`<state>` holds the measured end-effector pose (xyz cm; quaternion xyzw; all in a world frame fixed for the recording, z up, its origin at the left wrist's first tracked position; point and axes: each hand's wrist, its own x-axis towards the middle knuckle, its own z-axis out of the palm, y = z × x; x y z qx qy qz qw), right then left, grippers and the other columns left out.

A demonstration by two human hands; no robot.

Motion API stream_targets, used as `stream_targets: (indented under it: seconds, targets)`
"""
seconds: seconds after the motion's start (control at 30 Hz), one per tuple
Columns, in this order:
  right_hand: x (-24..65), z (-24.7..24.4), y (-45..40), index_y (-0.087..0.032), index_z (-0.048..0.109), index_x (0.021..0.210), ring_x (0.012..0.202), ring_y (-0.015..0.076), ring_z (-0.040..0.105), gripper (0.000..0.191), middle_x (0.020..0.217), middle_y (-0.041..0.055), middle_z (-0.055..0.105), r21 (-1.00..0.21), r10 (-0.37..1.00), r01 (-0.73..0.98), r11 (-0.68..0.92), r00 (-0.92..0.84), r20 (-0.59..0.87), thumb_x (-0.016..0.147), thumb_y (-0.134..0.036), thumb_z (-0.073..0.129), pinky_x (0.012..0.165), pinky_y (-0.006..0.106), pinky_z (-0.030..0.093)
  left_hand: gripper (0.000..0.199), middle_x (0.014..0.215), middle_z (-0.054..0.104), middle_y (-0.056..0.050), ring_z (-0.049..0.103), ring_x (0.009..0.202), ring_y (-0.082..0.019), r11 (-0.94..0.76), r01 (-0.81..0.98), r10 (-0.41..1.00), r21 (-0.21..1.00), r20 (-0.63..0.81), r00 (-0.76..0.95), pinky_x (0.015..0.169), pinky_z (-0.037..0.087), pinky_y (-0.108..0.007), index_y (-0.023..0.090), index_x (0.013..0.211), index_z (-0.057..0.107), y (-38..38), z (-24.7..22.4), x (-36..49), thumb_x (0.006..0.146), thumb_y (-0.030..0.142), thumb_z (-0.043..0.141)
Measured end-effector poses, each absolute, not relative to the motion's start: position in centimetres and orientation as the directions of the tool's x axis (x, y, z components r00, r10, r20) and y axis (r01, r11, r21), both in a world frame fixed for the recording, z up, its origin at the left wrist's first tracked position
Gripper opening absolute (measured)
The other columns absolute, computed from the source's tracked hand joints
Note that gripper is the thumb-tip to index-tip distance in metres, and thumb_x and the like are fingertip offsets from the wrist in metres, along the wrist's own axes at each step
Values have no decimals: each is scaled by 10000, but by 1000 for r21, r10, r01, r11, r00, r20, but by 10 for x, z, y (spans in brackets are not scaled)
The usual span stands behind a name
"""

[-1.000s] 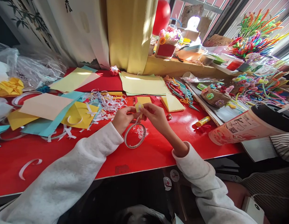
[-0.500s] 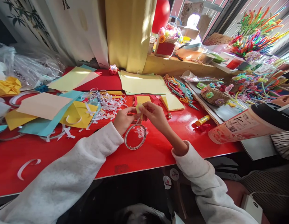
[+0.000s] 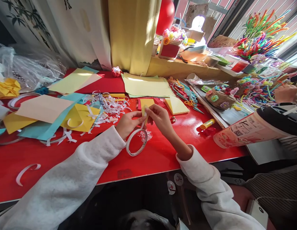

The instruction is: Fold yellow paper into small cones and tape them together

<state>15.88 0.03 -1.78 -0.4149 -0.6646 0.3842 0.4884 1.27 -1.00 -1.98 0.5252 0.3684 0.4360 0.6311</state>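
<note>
My left hand (image 3: 127,124) and my right hand (image 3: 160,116) meet above the red table, both with closed fingers. Pinched between them is a small folded piece of yellow paper (image 3: 144,110), partly covered by the fingertips. A roll of tape (image 3: 128,147) hangs below by a pale strip that runs up to the fingers. Just behind the hands lie a yellow square of paper (image 3: 148,102) and some red paper (image 3: 160,103). White paper scraps (image 3: 114,108) are heaped to the left of my left hand.
Coloured sheets (image 3: 42,108) cover the table's left side. A yellow pad (image 3: 178,105), scissors (image 3: 190,95) and a glue stick (image 3: 207,124) lie to the right. A drink cup (image 3: 246,129) tilts over the front edge. Another person's hand (image 3: 286,93) is at far right.
The tape roll has swung and turned, now lower and slightly left. My fingers have shifted a little on the yellow paper. The other person's hand shows more at the right.
</note>
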Motion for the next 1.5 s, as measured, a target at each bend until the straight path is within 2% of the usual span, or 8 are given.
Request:
stream_targets:
  seconds: [0.17,0.3,0.47,0.67,0.83,1.13,1.33,1.5]
  targets:
    - [158,-16,-2,-184,451,681,446,53,462,278,533,-43,491,-891,924,245,382,-115,365,830,-413,503,426,188,374,444,689,614,-7,571,554,-108,92,-186,939,978,-22,344,537,476,-246,132,983,621,-11,-18,13,623,370,725]
    - [158,-14,-2,-185,497,782,456,63,496,249,574,-35,515,-925,932,142,352,-141,333,840,-426,474,420,192,409,516,807,640,-36,567,581,-100,89,-178,941,980,-24,338,567,478,-252,136,1054,595,-11,-18,13,606,348,740]
    - [161,-14,1,-178,525,827,439,71,525,266,584,-30,532,-939,935,110,325,-188,301,820,-442,499,406,200,423,516,920,629,-62,557,564,-81,115,-169,952,979,-60,301,575,474,-257,98,996,595,-12,-18,16,570,337,760]
    - [160,-16,0,-186,494,757,406,51,493,262,535,-47,511,-906,934,227,358,-97,345,835,-435,479,386,182,387,471,711,605,2,544,553,-81,146,-205,937,968,-69,343,556,452,-237,100,957,599,-14,-16,17,576,324,759]
    - [159,-17,-2,-192,488,765,420,55,498,220,554,-41,518,-873,908,257,415,-56,415,855,-391,468,392,191,394,483,738,621,-9,559,559,-91,174,-205,947,963,-106,302,559,452,-241,102,928,607,-13,-16,16,533,316,783]
    - [157,-16,-6,-197,479,765,424,55,507,194,550,-46,513,-872,903,251,420,-22,429,857,-367,476,401,193,418,382,611,582,26,506,470,-64,144,-115,955,983,-107,276,482,414,-211,117,821,626,-13,-16,15,549,344,768]
    - [156,-15,-8,-199,483,769,426,59,506,185,541,-46,509,-881,909,238,409,-29,415,858,-361,478,399,196,420,357,556,563,29,522,465,-85,136,-55,959,989,-118,258,481,418,-223,117,730,601,-15,-11,16,533,360,771]
    - [156,-14,-8,-199,485,770,425,56,498,203,536,-48,507,-885,916,253,391,-19,400,854,-384,480,399,190,419,322,509,545,31,483,431,-76,88,67,956,994,-103,274,442,377,-210,118,737,613,-13,-9,13,579,368,741]
